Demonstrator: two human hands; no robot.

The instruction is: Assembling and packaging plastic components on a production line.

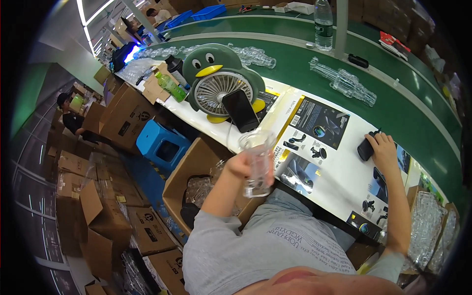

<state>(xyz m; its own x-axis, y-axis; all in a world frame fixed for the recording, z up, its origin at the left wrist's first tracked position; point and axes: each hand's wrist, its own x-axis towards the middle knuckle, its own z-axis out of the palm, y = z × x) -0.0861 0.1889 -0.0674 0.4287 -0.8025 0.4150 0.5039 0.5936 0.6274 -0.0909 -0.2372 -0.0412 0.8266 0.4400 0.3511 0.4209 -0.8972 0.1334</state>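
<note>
My left hand [239, 165] grips a clear moulded plastic insert [257, 179], held up over the near edge of the table. On the right, the fingers of my right hand [384, 148] are closed over a small black device [365, 149] that rests on the white printed sheet [339, 184]. Its exact kind cannot be made out. A green penguin-shaped fan [223, 91] stands beyond my left hand, with a dark-screened phone [240, 110] leaning against its front. More clear plastic inserts [346, 84] lie on the green conveyor belt behind the sheet.
An open cardboard box [173, 189] with clear plastic inside sits left of my lap, near a blue stool [162, 143]. A water bottle [323, 29] stands beside a metal post [341, 29]. Boxed inserts [427, 221] are at far right. Another person [73, 120] is at left.
</note>
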